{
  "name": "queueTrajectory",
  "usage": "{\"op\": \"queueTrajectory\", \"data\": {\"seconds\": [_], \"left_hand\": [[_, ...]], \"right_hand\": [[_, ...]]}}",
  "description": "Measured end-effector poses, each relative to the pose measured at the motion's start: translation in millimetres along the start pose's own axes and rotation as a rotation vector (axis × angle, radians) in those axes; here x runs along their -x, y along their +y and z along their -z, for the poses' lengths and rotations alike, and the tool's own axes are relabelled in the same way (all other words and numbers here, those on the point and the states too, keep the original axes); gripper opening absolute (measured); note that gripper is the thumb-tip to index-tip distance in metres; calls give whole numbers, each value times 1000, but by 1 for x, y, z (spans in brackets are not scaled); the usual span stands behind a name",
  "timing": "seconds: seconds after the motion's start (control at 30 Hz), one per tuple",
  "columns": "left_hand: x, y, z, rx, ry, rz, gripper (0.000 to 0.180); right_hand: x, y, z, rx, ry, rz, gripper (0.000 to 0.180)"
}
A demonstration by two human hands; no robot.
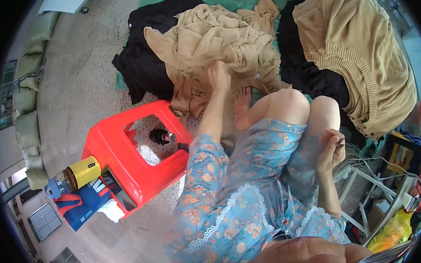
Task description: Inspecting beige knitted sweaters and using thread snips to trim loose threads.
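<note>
A heap of tan knitted sweaters point(215, 33) lies before me on dark cloth. My left hand point(219, 78) reaches onto its near side; its fingers are curled in at the knit, slightly blurred, and appear to grip it. By my right knee is my right hand point(332, 151), raised with its fingers closed round a small dark object point(340, 143). Most of that object is hidden in the fingers, so its kind does not show. To the right, another large tan sweater with a ribbed edge point(363, 57) is draped over black fabric point(319, 80).
A red plastic stool point(127, 169) lies at my left, with a dark item point(159, 136) visible through its opening. A yellow-sleeved bottle point(82, 174) and a blue pouch point(88, 204) are beside it. At right stand a white metal frame point(357, 197) and a yellow bag point(392, 231).
</note>
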State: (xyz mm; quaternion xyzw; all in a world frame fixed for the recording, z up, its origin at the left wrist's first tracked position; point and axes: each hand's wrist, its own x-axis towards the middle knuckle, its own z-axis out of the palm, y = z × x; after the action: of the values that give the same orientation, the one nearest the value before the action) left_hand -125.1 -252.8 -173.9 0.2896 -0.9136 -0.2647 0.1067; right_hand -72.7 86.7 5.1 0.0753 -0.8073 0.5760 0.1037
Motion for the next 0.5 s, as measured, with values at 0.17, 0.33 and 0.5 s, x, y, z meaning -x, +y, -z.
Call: {"op": "queueTrajectory", "data": {"seconds": [0.17, 0.33, 0.5], "left_hand": [[-28, 5, 100, 648, 561, 55, 18], [-36, 77, 264, 830, 741, -381, 20], [1, 212, 418, 864, 873, -695, 21]], "right_hand": [[-3, 2, -5, -72, -12, -23, 30], [-7, -6, -7, -93, -83, -6, 27], [-4, -25, -15, -331, -103, 135, 15]]}}
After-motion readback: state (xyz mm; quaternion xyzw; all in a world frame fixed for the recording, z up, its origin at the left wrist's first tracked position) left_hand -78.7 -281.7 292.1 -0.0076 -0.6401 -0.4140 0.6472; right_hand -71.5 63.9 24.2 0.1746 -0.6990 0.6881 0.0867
